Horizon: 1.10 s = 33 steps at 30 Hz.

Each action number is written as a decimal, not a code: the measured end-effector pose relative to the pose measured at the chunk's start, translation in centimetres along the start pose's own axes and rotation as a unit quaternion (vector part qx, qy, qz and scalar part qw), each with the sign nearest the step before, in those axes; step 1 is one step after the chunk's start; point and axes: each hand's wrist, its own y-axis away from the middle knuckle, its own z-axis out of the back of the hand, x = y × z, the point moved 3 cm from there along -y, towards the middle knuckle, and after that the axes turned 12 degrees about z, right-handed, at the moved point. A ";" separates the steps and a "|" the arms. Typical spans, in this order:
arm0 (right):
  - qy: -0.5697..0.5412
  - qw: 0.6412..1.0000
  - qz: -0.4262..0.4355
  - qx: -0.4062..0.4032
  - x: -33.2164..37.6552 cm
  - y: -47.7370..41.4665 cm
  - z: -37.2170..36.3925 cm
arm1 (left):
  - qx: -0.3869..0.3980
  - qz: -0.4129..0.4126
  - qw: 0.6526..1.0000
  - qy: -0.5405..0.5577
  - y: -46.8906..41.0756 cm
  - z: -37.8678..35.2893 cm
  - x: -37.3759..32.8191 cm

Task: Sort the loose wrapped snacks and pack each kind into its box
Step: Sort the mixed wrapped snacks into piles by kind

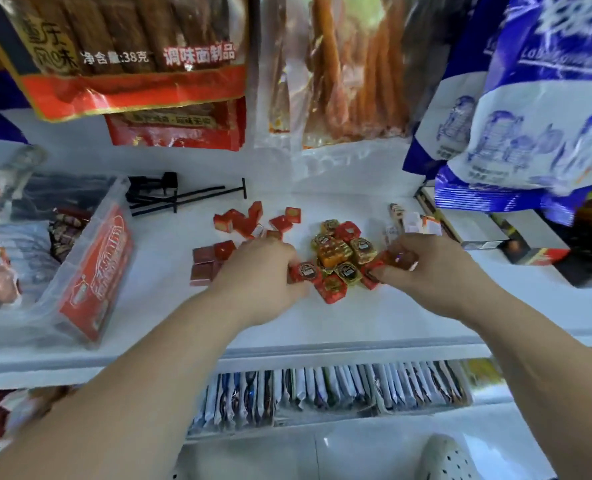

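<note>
Sorting is centring on the gold-sealed snacks (336, 258) heaped between both hands, the left hand (263, 268) pinching 1 nearest it, the right hand (426, 268) clutching others, likely keeping them apart from plain red squares (249, 220) beyond the left.

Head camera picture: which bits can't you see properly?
Head view:
- Fingertips of left hand: hidden behind its own back, so its grip is unclear.
- Labels on snacks: too small and blurred to read.
- Far-right boxes: partly covered by hanging blue bags.
- Shoe: cut off by the bottom edge.
</note>
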 end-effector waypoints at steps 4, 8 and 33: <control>0.056 0.995 -0.022 0.073 -2.6 1.5 -0.6 | 0.016 -0.025 0.998 -0.058 0.0 -1.1 -1.1; 0.068 0.993 0.003 0.094 -3.3 1.5 -2.0 | 0.006 -0.004 0.997 -0.078 -0.4 -1.2 -1.3; 0.035 0.999 -0.039 -0.010 -8.6 2.5 1.7 | -0.095 -0.065 0.993 -0.009 2.3 -2.0 -5.2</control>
